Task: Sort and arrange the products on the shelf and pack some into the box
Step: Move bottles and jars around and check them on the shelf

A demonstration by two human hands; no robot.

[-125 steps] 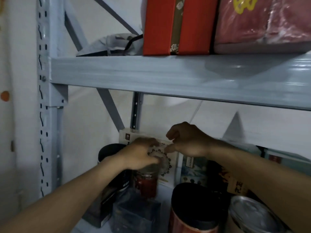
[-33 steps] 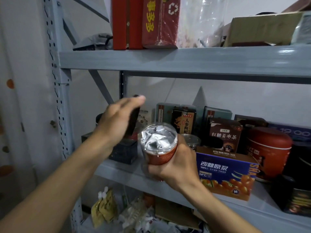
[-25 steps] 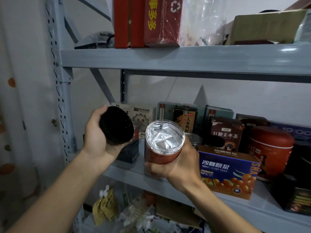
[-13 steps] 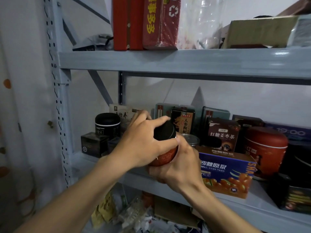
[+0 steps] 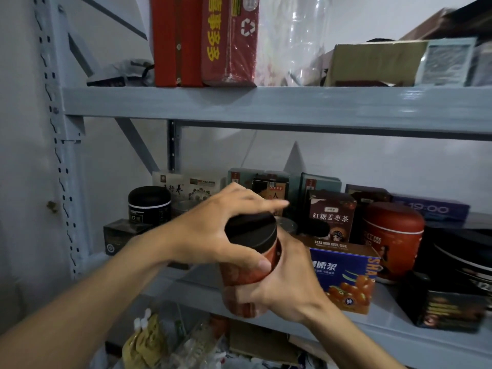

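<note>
Grey steel shelf [image 5: 266,107], white wall behind. Nearest: right hand [image 5: 290,288] wrapped round red jar [image 5: 239,278], fingers [image 5: 247,292] clamped on body to steady it, just off shelf front. Left hand [image 5: 213,233] over black lid [image 5: 250,231], fingers and thumb clamped on rim, likely for twisting shut before packing. Beyond: blue box [image 5: 343,275], red tin [image 5: 391,235], black-capped jar [image 5: 149,206] in standing rows, labels outward.
</note>
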